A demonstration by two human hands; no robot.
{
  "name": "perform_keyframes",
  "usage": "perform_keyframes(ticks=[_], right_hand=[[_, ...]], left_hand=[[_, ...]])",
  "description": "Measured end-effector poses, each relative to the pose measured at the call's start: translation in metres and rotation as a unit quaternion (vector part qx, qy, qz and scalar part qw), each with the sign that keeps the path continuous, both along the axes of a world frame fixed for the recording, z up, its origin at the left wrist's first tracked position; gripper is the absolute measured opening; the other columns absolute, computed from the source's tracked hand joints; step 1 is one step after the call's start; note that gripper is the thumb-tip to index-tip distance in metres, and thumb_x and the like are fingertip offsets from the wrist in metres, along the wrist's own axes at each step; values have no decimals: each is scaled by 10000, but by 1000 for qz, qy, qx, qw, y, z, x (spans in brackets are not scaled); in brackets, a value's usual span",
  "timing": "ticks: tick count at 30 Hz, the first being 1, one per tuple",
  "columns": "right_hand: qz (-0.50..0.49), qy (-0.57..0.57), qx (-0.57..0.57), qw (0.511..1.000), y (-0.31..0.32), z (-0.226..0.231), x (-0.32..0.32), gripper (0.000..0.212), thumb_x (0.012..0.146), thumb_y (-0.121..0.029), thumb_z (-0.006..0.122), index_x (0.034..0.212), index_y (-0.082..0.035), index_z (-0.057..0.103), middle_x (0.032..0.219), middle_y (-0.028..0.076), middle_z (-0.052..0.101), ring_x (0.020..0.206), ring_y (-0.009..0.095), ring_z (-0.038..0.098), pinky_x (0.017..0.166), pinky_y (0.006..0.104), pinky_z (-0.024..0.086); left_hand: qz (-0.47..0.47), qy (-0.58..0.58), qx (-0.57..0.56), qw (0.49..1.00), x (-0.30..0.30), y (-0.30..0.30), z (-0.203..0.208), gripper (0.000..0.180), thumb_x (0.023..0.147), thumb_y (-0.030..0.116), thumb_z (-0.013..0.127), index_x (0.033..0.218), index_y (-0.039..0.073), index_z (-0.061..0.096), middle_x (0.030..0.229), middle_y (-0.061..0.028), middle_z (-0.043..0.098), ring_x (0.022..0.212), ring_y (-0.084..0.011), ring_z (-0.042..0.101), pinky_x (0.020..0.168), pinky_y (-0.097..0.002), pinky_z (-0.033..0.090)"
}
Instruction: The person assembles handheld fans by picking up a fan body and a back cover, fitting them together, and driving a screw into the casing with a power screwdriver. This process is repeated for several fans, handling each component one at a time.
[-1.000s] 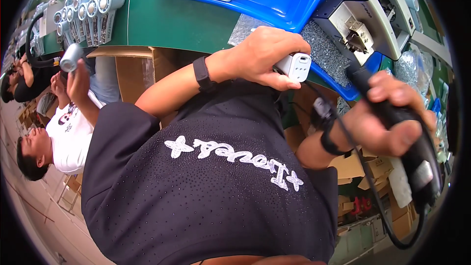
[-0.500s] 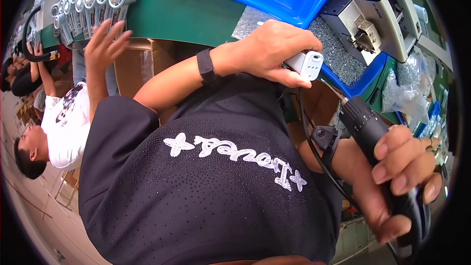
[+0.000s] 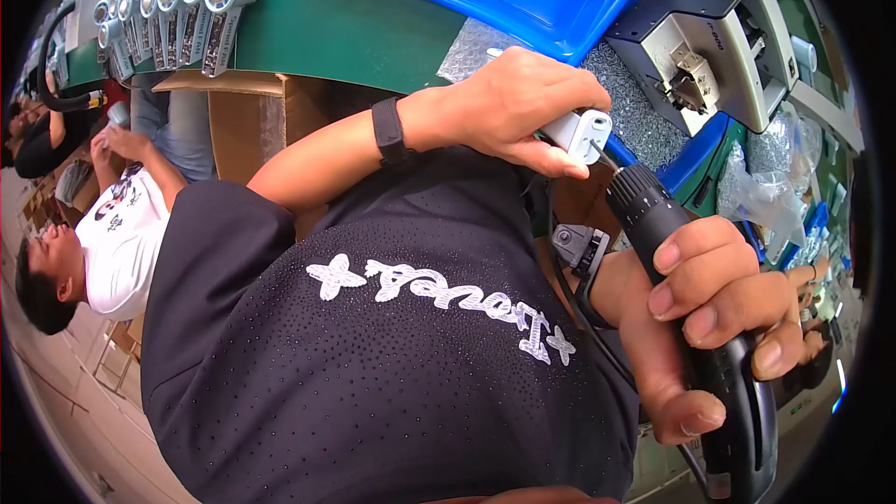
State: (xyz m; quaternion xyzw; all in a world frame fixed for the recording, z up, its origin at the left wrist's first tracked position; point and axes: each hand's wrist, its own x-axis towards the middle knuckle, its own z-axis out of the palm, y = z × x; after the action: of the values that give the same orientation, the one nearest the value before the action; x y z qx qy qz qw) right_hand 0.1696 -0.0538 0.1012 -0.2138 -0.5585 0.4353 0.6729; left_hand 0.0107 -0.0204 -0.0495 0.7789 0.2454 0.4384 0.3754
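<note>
My left hand is closed around a small white plastic housing, its flat end with small holes turned toward the right. Most of the housing is hidden inside that hand. In my right hand is a black electric screwdriver, the fingers wrapped round its body. The thin bit reaches the holed end face of the housing and appears to touch it. Whether a screw sits on the bit is too small to tell.
A blue tray of white plastic pieces lies on the green table. To its right stand a screw feeder, loose screws and clear plastic bags. Handheld fans line the left; a co-worker is beyond.
My right hand has brought the screwdriver leftward and up, so its bit now meets the housing's end. My left hand stays nearly in place. The co-worker's raised hand has dropped.
</note>
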Motion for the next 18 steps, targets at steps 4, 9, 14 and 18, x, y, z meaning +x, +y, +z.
perform_keyframes(ticks=[4,9,14,18], right_hand=[[-63,25,-33,997,10,7,1,430,793,-403,695,1034,-76,553,770,49,491,548,155,472,581,344,412],[-267,-44,-70,960,86,-38,49,247,818,-302,590,811,-59,547,668,76,523,515,179,473,583,391,433],[-169,-53,-126,976,83,-46,59,278,850,-282,598,1024,-67,567,691,103,566,535,203,520,547,389,455],[-52,29,-81,995,19,-5,41,391,884,-317,654,1159,-78,512,814,87,563,544,194,516,600,378,467]], left_hand=[[18,-7,13,1000,-1,0,-3,597,780,510,759,1069,16,589,921,-120,648,777,-316,657,648,-384,525],[4,10,13,1000,3,0,1,602,780,516,758,1069,15,591,925,-119,649,780,-313,661,648,-381,526],[15,7,9,1000,2,-2,-2,597,789,519,751,1063,14,592,927,-117,650,782,-312,662,647,-377,527],[11,4,0,1000,2,-2,0,592,794,518,747,1063,14,590,927,-116,649,784,-315,661,647,-378,527]])
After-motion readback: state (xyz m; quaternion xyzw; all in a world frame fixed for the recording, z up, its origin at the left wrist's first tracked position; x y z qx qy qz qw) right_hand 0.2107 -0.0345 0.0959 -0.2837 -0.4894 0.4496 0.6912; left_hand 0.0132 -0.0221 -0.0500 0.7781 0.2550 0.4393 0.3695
